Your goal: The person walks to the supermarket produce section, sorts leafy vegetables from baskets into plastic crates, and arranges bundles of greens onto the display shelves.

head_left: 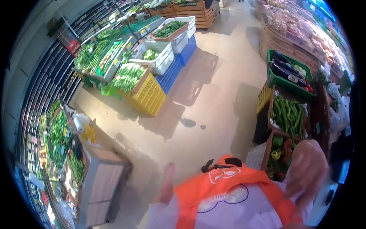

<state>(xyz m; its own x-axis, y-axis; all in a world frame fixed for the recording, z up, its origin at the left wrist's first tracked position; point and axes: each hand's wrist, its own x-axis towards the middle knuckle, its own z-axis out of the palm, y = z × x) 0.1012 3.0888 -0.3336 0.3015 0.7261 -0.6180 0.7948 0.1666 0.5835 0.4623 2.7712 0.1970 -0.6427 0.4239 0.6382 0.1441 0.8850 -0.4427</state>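
Observation:
My right hand point(308, 166) is raised at the lower right, smeared by motion, so its fingers cannot be made out. In the picture it overlaps a crate of mixed peppers point(277, 155), and I cannot tell whether it touches them. Long green peppers point(286, 114) fill the box just beyond. My left hand point(170, 170) hangs low over the floor beside my body, small and blurred, its fingers unclear. An orange vest or apron point(248, 174) with a white logo covers my pale printed shirt point(225, 200).
A green crate point(271, 78) of eggplants stands on the right. Yellow point(146, 97) and blue crates point(169, 76) support boxes of greens at left centre. A wooden-sided stand point(101, 191) is at lower left. The tan aisle floor point(213, 103) runs between the displays.

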